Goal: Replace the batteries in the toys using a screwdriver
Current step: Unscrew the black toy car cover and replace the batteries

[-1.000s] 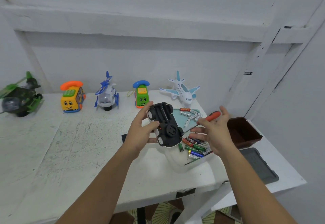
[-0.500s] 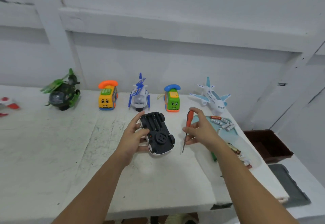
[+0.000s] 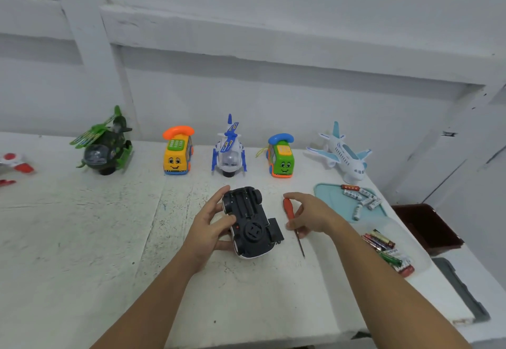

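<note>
The car (image 3: 250, 222), turned underside up, is being gripped by the left hand (image 3: 210, 228), with thumb and fingers curled round its side. Whether it is being rested on the desk (image 3: 82, 239) cannot be told. Just right of it, the screwdriver (image 3: 290, 211) is being pinched at its orange handle by the right hand (image 3: 312, 216), tip pointing down at the desk. A black cover (image 3: 276, 230) is lying between the hands, beside the car. Beyond the right hand, white batteries (image 3: 361, 199) are being kept on a tray (image 3: 331, 200); coloured batteries (image 3: 383, 247) are lying to its right. A row of toys (image 3: 229, 154) is standing beyond both hands.
</note>
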